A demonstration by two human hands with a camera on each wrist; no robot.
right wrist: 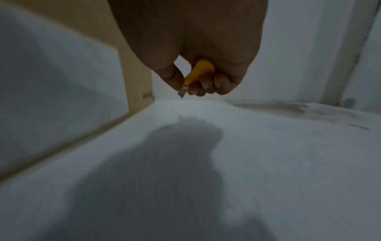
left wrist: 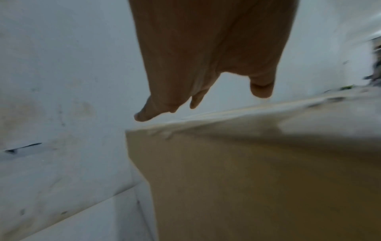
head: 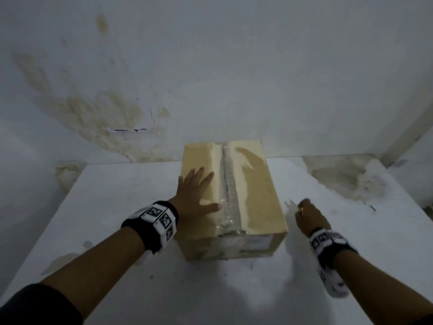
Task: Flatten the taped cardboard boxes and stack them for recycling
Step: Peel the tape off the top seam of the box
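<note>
A closed brown cardboard box (head: 255, 198) stands on the white table, with a strip of clear tape (head: 228, 184) running along its top seam. My left hand (head: 196, 191) lies flat on the left half of the box top, fingers straight and spread. In the left wrist view the left hand (left wrist: 198, 91) hovers over the box (left wrist: 257, 171). My right hand (head: 309, 216) is to the right of the box, above the table, gripping a yellow utility knife (right wrist: 198, 71) with a short blade (right wrist: 182, 94) sticking out. The box side (right wrist: 136, 68) stands just left of the knife.
The white table (head: 234, 289) is stained brown at its back right (head: 346, 177). A stained, peeling white wall (head: 164, 66) rises right behind the table and box. A second wall and ledge (head: 412, 146) close off the right side.
</note>
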